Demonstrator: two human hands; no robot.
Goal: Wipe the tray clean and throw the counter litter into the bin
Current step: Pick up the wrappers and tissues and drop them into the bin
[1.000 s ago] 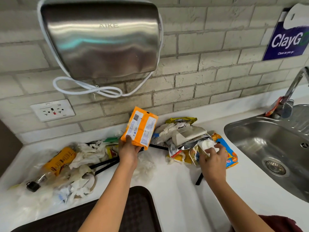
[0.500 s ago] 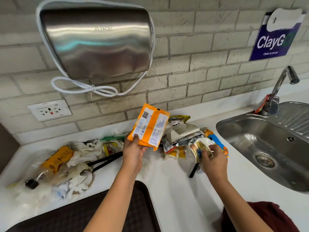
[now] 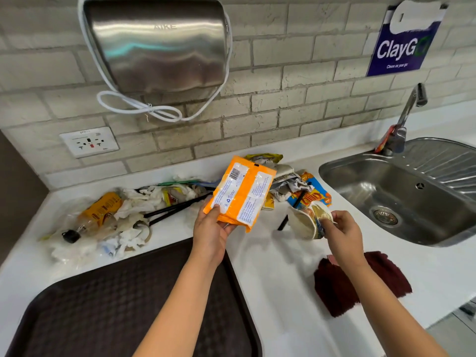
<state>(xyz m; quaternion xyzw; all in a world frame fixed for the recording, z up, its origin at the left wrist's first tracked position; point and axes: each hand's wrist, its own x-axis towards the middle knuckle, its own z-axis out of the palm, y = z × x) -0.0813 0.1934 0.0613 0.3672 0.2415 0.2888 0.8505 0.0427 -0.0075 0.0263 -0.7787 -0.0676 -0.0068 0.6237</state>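
Litter in hand, evidently for binning: left hand [image 3: 210, 229] grips orange wet-wipe packet [image 3: 240, 193]; right hand [image 3: 343, 231] pinches crumpled wrapper [image 3: 307, 221] above white counter [image 3: 280, 279].

An orange packet [image 3: 240, 193] stood tilted above the left fingers [image 3: 215, 211] pinching its lower edge. A crumpled wrapper [image 3: 309, 221] hung from the right fingers [image 3: 332, 224]. The dark tray [image 3: 108, 305] lay flat below the left fingers; litter [image 3: 123, 215] was strewn to their left.
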